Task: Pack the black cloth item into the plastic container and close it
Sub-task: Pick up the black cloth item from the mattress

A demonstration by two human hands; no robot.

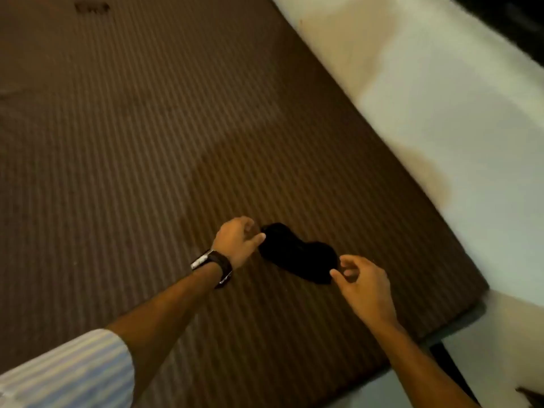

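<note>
Underneath everything lies a broad brown striped sheet [132, 148], which fills most of the head view and runs to a slanted edge on the right. Beyond that edge is a pale, stained wall [441, 107]. A striped blue-and-white sleeve [67, 375] shows at the lower left, rolled up above a bare forearm. The black cloth [297, 251] lies flat on the sheet near its right edge, between the two hands. The left hand [238, 241] is at the cloth's far-left end, fingers curled together and touching or pinching that end; the blur hides which. The right hand [363, 285] is at the cloth's near-right end, thumb and forefinger parted and just beside the fabric. A dark watch [216, 265] circles the left wrist.
</note>
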